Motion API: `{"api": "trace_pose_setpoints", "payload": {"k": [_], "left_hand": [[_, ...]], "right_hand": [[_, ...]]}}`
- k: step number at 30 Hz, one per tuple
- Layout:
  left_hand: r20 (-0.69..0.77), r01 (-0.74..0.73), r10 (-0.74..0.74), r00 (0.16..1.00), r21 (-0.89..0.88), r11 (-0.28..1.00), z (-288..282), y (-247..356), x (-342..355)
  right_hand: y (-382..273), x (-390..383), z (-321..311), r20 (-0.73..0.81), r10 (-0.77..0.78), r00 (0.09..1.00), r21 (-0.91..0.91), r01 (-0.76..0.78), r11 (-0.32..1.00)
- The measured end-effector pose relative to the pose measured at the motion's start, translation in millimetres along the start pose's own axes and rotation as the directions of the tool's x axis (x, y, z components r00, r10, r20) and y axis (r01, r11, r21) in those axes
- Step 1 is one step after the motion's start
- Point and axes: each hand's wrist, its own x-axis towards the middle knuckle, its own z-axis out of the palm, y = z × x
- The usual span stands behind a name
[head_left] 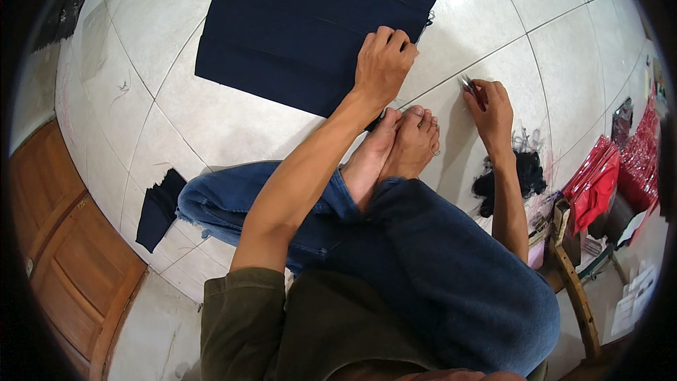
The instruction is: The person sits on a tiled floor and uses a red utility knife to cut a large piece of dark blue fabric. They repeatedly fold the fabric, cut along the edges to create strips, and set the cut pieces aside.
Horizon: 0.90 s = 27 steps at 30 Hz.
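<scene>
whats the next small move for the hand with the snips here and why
Probably bring the right hand with its small snips across to the frayed corner of the dark blue cloth. The left hand already pins that edge to the tiled floor, and loose threads show there.

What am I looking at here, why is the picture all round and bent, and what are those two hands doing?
There is no machine here. The single picture comes from a wide fisheye camera worn on a person's head, looking down, which is why straight tile lines bend near the rim. The person sits on a white tiled floor in blue jeans, with bare feet pulled in. The left hand presses on the edge of a large dark navy cloth spread on the tiles. The right hand grips a small metal tool, perhaps thread snips. A smaller dark scrap lies to the left, a heap of black threads to the right, and red packets beyond.
</scene>
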Motion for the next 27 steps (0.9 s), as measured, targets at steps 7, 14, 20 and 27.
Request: {"api": "trace_pose_setpoints", "payload": {"k": [7,14,20,27], "left_hand": [[0.153,0.208,-0.172,0.973,-0.264,0.942,-9,21,-1],[0.098,0.241,-0.220,0.971,-0.408,0.881,-4,34,-1],[0.115,0.479,-0.515,0.849,-0.577,0.661,-9,35,5],[0.191,0.532,-0.504,0.842,-0.452,0.717,-11,30,20]], "right_hand": [[-14,36,4,-0.198,-0.006,0.980,0.251,0.057,0.966],[-18,95,25,-0.224,-0.290,0.931,-0.131,0.266,0.955],[-28,101,28,-0.211,-0.270,0.939,-0.080,0.259,0.963],[-31,94,25,-0.289,-0.340,0.895,-0.095,0.326,0.941]]}}
